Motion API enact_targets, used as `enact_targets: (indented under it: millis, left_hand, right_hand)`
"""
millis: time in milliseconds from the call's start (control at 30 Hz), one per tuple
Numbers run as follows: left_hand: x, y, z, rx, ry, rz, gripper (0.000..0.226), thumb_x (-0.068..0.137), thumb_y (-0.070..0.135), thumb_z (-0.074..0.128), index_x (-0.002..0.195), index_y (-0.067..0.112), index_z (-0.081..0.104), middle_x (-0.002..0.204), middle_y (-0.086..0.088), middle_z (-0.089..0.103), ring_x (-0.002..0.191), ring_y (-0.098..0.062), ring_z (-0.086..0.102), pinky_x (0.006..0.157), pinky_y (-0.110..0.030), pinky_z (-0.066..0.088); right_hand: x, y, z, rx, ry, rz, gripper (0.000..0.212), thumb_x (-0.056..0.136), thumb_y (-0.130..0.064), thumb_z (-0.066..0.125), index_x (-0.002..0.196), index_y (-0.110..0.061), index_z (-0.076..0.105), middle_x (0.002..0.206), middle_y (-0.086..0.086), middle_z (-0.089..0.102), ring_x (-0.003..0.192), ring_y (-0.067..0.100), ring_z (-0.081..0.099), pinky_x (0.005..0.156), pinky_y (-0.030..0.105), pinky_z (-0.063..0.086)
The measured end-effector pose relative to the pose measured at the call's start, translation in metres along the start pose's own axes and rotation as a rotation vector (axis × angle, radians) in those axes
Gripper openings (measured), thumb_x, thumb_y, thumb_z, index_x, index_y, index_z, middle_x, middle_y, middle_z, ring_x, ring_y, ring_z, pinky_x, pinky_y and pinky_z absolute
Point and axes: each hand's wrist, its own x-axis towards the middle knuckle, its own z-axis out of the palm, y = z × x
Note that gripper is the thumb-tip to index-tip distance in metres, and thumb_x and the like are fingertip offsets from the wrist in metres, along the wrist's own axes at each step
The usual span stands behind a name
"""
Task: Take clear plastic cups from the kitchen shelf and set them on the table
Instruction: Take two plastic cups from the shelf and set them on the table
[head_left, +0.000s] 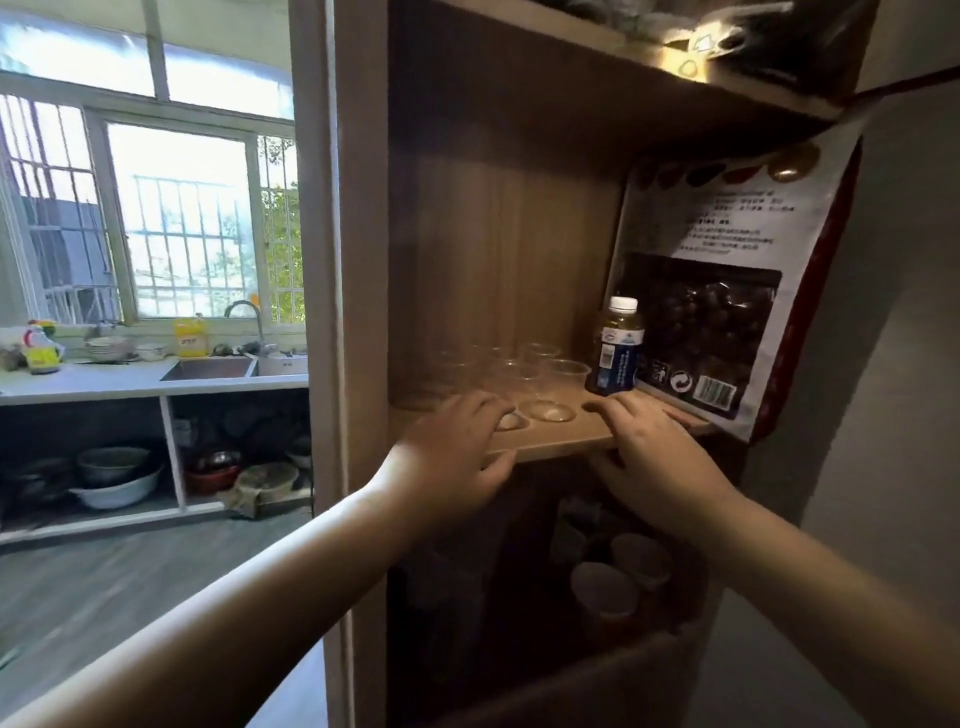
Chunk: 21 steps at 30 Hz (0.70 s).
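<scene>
Reaching over shelf (561, 441) | left hand (457, 447), right hand (654, 447) fingers spread, empty | clear cups (545, 382) | bottle (615, 348) label unreadable

Shelf (561, 441) front edge open; bottle (615, 348) and bag (727, 291) block the right side.

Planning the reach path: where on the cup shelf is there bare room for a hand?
Bare wooden shelf board along the front edge between the left hand and right hand. Crowded behind: clear plastic cups cluster mid-shelf, the blue-labelled bottle and printed snack bag fill the right.
</scene>
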Motion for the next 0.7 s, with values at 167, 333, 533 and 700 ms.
enact_targets:
  millis: [167,333,533,700]
  left_hand:
    - [0.033,-0.016,0.029,-0.074,0.002,0.008,0.052,0.086,0.027,0.054,0.135,0.017,0.04,0.137,-0.003,0.043,0.124,-0.019,0.036,0.1,-0.029,0.029]
    - [0.054,-0.025,0.047,-0.012,0.028,0.004,0.054,0.088,0.035,0.048,0.138,0.025,0.031,0.143,0.003,0.037,0.127,-0.011,0.028,0.094,-0.027,0.024]
    - [0.076,-0.023,0.06,0.116,0.047,-0.064,0.054,0.087,0.035,0.05,0.136,0.022,0.034,0.142,0.0,0.04,0.129,-0.016,0.031,0.098,-0.037,0.034]
    - [0.092,-0.021,0.074,0.126,0.089,-0.129,0.04,0.087,0.033,0.05,0.124,0.019,0.047,0.126,0.0,0.051,0.118,-0.016,0.039,0.089,-0.031,0.036]
  right_hand:
    - [0.029,0.011,0.013,-0.008,0.011,0.014,0.046,0.086,-0.03,0.057,0.129,-0.017,0.043,0.128,0.002,0.049,0.111,0.019,0.046,0.086,0.032,0.043]
    - [0.048,0.027,0.031,0.014,0.026,-0.02,0.053,0.086,-0.03,0.057,0.134,-0.016,0.037,0.137,0.002,0.042,0.122,0.017,0.038,0.093,0.032,0.041]
    - [0.073,0.052,0.05,0.02,0.038,-0.068,0.054,0.088,-0.024,0.057,0.136,-0.016,0.034,0.14,0.005,0.04,0.126,0.02,0.034,0.098,0.036,0.037]
    - [0.089,0.075,0.062,0.099,-0.004,-0.144,0.047,0.088,-0.02,0.055,0.133,-0.018,0.04,0.133,0.003,0.047,0.119,0.018,0.038,0.092,0.031,0.038]
